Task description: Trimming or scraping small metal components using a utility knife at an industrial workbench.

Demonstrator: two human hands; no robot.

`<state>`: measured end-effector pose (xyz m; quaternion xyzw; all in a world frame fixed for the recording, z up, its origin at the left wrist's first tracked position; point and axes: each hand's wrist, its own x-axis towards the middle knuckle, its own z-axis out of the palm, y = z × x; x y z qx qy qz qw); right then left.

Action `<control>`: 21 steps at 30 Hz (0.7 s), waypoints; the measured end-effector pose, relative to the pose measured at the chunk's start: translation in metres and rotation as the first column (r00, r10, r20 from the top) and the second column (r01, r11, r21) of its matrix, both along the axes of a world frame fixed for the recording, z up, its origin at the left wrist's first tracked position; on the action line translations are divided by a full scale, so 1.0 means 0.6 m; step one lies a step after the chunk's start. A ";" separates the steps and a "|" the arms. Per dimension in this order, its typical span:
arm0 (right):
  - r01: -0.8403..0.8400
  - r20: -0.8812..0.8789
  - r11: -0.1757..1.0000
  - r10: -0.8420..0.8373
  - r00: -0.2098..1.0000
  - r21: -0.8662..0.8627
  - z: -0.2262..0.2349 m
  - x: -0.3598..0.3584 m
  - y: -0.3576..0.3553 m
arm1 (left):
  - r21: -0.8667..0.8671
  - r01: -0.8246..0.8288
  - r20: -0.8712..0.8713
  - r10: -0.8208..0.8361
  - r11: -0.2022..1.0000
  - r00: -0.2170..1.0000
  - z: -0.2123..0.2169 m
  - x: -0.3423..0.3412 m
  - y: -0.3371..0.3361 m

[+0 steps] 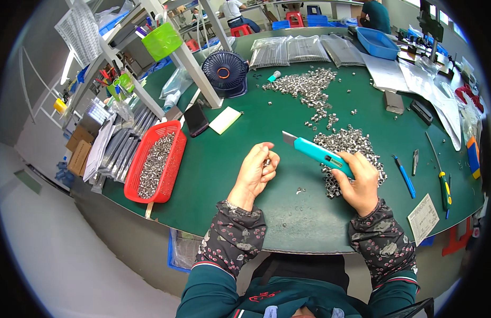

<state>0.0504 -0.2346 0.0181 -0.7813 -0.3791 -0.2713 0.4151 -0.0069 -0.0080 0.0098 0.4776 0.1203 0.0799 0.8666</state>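
In my right hand [358,182] is a teal utility knife [322,153], its blade out and pointing up and left toward my other hand. My left hand [257,172] is curled, with a small metal ring [267,162] held by the fingers. A gap separates the blade from that ring. Under and behind the knife lies a pile of small metal rings [351,139] on the green table. A few tiny scraps [300,190] lie between my hands.
A red basket [179,151] of metal parts stands at the left, near a dark phone [195,119] and a blue fan [224,74]. More rings [304,85] spread farther back. A blue pen-like tool [404,177] and a screwdriver [445,191] lie at the right.
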 end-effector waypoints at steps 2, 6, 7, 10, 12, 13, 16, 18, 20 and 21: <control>0.002 -0.005 1.000 -0.002 1.000 -0.001 0.000 0.000 -0.001 | -0.009 0.028 0.028 -0.028 1.000 0.999 -0.011 0.000 0.005; -0.010 -0.017 1.000 0.009 1.000 -0.011 -0.001 0.000 0.000 | -0.026 0.100 0.084 -0.097 0.995 0.992 -0.020 -0.001 0.015; -0.015 -0.024 1.000 0.014 1.000 -0.011 -0.002 0.000 0.000 | -0.025 0.100 0.084 -0.097 0.995 0.992 -0.020 -0.001 0.016; -0.028 -0.043 0.999 0.028 0.999 -0.021 -0.001 -0.001 0.000 | -0.058 0.044 0.089 -0.039 0.997 0.995 -0.016 0.002 0.013; -0.048 -0.058 0.999 0.047 0.997 -0.017 -0.002 -0.001 0.000 | -0.107 0.032 0.071 -0.025 0.994 0.997 -0.008 0.002 0.010; -0.068 -0.072 0.998 0.067 0.995 -0.013 -0.003 -0.001 0.000 | -0.107 0.035 0.069 -0.028 0.994 0.997 -0.009 0.002 0.010; -0.126 -0.150 0.992 0.128 0.980 0.022 -0.012 0.002 0.001 | -0.137 0.093 0.116 -0.078 0.986 0.990 -0.010 0.003 0.014; -0.135 -0.188 0.990 0.138 0.972 0.029 -0.011 0.001 0.000 | -0.148 0.098 0.130 -0.079 0.984 0.988 -0.013 0.002 0.014; -0.145 -0.226 0.989 0.149 0.963 0.034 -0.012 0.002 0.000 | -0.143 0.106 0.145 -0.085 0.984 0.986 -0.019 0.003 0.016; -0.149 -0.241 0.989 0.150 0.959 0.023 -0.013 0.003 0.000 | -0.139 0.112 0.159 -0.089 0.984 0.983 -0.021 0.003 0.016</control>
